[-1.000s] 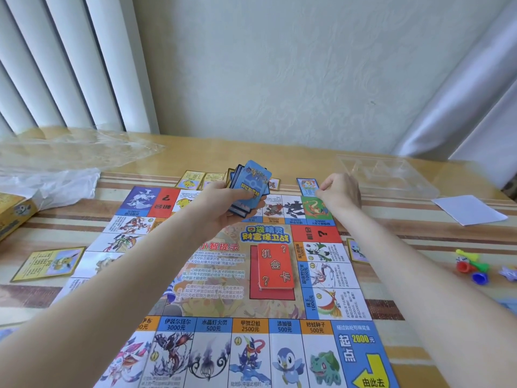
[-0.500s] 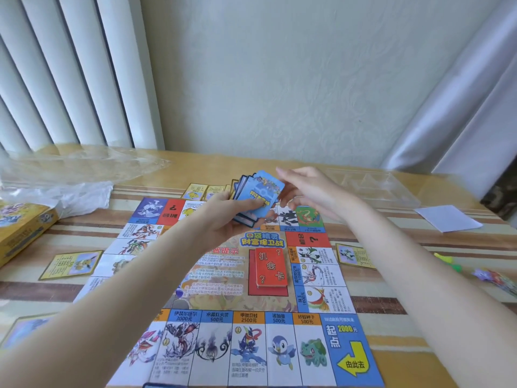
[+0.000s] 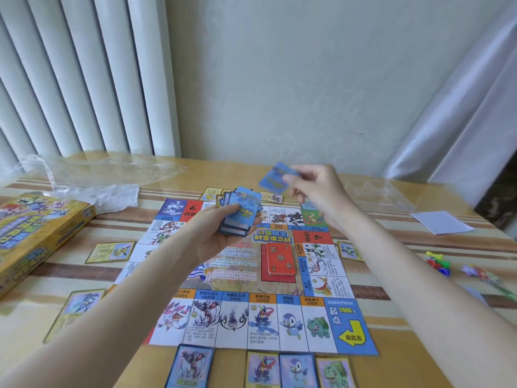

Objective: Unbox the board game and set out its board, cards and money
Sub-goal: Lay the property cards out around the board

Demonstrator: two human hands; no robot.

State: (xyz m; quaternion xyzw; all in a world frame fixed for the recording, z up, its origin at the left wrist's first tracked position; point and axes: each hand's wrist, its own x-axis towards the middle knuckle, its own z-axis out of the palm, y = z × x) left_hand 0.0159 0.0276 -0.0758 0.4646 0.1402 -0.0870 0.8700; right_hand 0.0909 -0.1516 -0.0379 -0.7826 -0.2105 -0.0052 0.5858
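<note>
Currently dealing cards | my left hand grips blue deck above board | my right hand pinches one blue card over board's far edge | advice: lay it flat beside its matching square, clear of neighbours.

A: Board: multicoloured squares, blue corner with yellow arrow. Red card stack at centre.

B: Held cards: blue backs. Box: yellow. Counter: tan with brown stripes.
</note>
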